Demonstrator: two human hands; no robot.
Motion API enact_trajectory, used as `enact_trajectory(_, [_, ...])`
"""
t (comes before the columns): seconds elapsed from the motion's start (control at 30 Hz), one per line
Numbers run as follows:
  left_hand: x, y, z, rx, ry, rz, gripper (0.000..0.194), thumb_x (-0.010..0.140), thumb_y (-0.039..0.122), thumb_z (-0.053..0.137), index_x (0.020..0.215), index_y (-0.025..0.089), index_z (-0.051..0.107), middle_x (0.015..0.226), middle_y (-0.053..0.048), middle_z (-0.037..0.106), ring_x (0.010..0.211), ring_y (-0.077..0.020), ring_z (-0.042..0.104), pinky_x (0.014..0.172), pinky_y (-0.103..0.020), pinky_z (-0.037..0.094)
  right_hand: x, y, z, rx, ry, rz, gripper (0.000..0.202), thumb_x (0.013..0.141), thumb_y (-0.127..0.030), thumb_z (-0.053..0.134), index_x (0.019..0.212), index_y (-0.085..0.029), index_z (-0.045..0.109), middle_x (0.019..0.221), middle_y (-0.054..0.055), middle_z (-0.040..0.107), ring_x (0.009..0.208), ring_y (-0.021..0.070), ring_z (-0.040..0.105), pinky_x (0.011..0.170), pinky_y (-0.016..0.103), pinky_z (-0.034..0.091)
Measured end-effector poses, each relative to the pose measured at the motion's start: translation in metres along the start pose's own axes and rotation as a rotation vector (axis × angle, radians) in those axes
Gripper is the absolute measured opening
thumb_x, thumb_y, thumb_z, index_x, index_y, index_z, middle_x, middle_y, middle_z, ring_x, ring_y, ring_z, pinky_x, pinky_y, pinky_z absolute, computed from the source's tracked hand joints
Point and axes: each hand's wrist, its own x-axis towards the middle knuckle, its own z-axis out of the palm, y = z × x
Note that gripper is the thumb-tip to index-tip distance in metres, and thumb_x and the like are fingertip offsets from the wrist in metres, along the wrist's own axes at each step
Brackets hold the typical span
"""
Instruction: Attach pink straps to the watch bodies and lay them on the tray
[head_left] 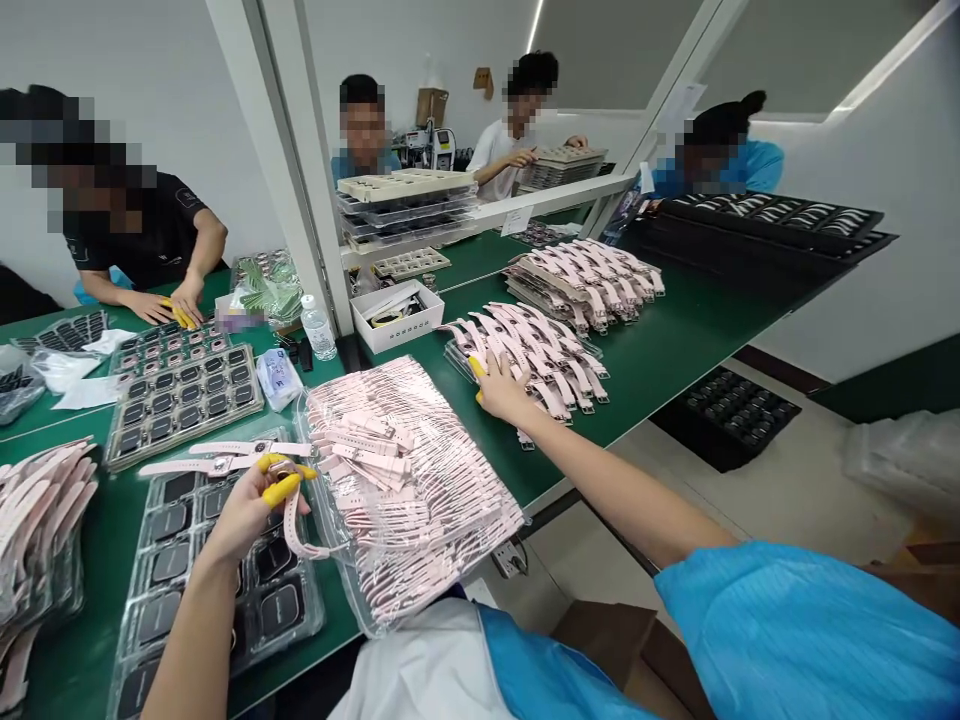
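My left hand (251, 505), with yellow finger cots, is closed on a watch with a pale pink strap (294, 525) whose end hangs down. It is over a clear plastic tray (142, 590) of dark square watch faces. Two more pink-strapped watches (217, 463) lie across the tray's far end. My right hand (501, 388) reaches out, fingers apart, onto a tray of pink-strapped watches (559, 350); its fingertips are partly lost among the straps. Between my hands, a clear tray holds many wrapped pink straps (442, 470), with several loose ones on top.
Stacked pink-strapped watches stand at the far right (592, 275) and left edge (37, 520). Nearby are a white box (397, 325), a bottle (318, 330), a wipes pack (277, 380) and a beige tray (180, 400). A metal post (300, 150) rises beyond. Several co-workers sit around.
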Motion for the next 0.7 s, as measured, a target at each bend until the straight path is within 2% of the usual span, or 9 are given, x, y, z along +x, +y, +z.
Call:
enact_trajectory(0.17, [-0.001,0.003,0.001,-0.033,0.004,0.001,0.053,0.077,0.059,0.081,0.102,0.019,0.058,0.069,-0.004,0.073,0.061,-0.0186,0.066,0.056,-0.025,0.043,0.023,0.003,0.004,0.029,0.045,0.086,0.081,0.097,-0.035,0.054,0.168,-0.025,0.018,0.176,0.022,-0.001,0.158,0.0485,0.0,0.109,0.085,0.023])
enact_trajectory(0.3, [-0.002,0.006,0.002,-0.058,-0.002,0.002,0.052,0.077,0.057,0.083,0.102,0.02,0.057,0.068,-0.002,0.071,0.062,-0.0195,0.068,0.057,-0.025,0.045,0.035,0.003,0.004,0.034,0.069,0.096,0.079,0.097,-0.036,0.053,0.168,-0.024,0.019,0.175,0.023,0.004,0.158,0.0489,0.001,0.108,0.084,0.024])
enact_trajectory(0.5, [-0.002,0.0,-0.002,-0.056,0.003,0.019,0.056,0.076,0.061,0.081,0.105,0.019,0.056,0.071,-0.005,0.074,0.062,-0.0203,0.068,0.056,-0.026,0.045,0.044,0.0,0.002,0.013,0.054,0.133,0.079,0.098,-0.037,0.055,0.167,-0.024,0.018,0.173,0.026,0.007,0.156,0.0499,0.005,0.107,0.082,0.028])
enact_trajectory(0.7, [-0.002,0.0,-0.003,-0.071,0.003,0.026,0.057,0.075,0.059,0.083,0.105,0.02,0.056,0.069,-0.002,0.072,0.065,-0.0219,0.071,0.06,-0.028,0.048,0.045,-0.001,-0.002,-0.025,0.032,0.095,0.078,0.098,-0.033,0.056,0.167,-0.023,0.02,0.17,0.028,0.013,0.154,0.0513,0.013,0.105,0.081,0.031])
